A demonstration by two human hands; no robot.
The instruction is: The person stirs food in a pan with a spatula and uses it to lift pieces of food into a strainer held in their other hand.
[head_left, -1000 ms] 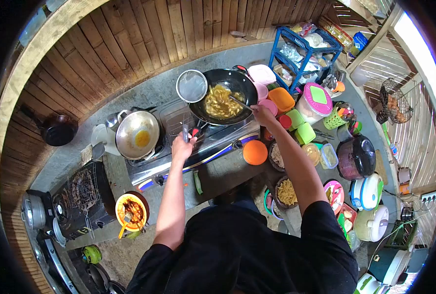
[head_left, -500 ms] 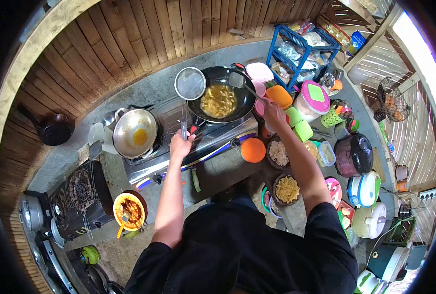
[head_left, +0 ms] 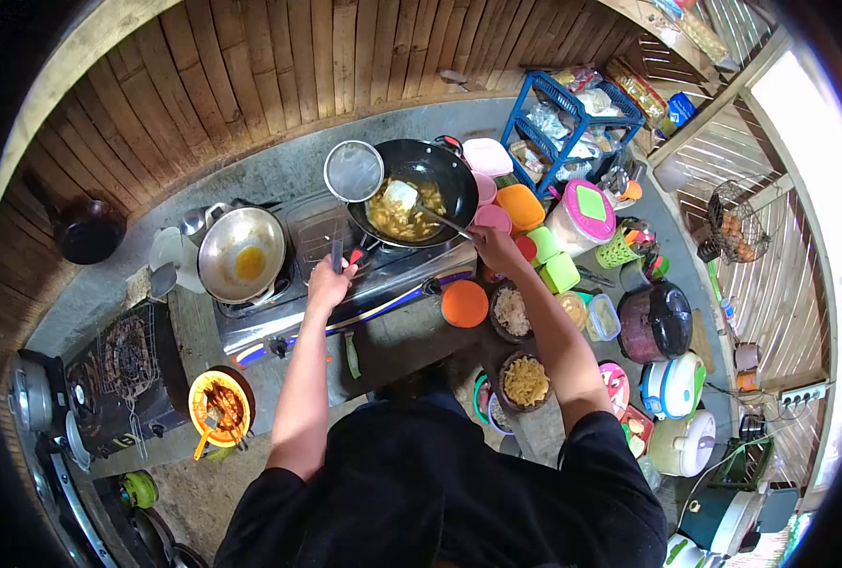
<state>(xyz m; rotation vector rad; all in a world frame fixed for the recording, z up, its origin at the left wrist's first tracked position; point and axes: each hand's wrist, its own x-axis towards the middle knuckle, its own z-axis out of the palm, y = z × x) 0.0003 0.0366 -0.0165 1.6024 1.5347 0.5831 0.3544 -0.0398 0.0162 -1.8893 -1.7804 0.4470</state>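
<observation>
My left hand (head_left: 329, 282) is closed around the handle of a wire mesh strainer (head_left: 354, 170), its round basket just above the left rim of the black wok (head_left: 451, 175). Yellowish pieces of food (head_left: 393, 222) sit in bubbling oil in the wok. In my right hand (head_left: 495, 248) is the handle of a metal spatula (head_left: 401, 195), whose blade is down among the pieces. The wok stands on the right side of the gas stove (head_left: 383, 289). To its left, a silvery pan (head_left: 214, 257) with a little yellow oil sits on the other burner.
Pink, orange and green containers (head_left: 520, 206) crowd the right of the wok, with a blue rack (head_left: 577, 118) behind. Bowls of rice (head_left: 511, 310) and pale yellow strips (head_left: 525, 380) stand near my right forearm. An orange bowl (head_left: 197, 402) of red sauce is at left; a knife (head_left: 352, 355) lies in front.
The spatula has moved from the wok's upper right rim down into the oil and food, my right hand shifting lower and leftward. My left hand still holds the strainer. The view has shifted slightly.
</observation>
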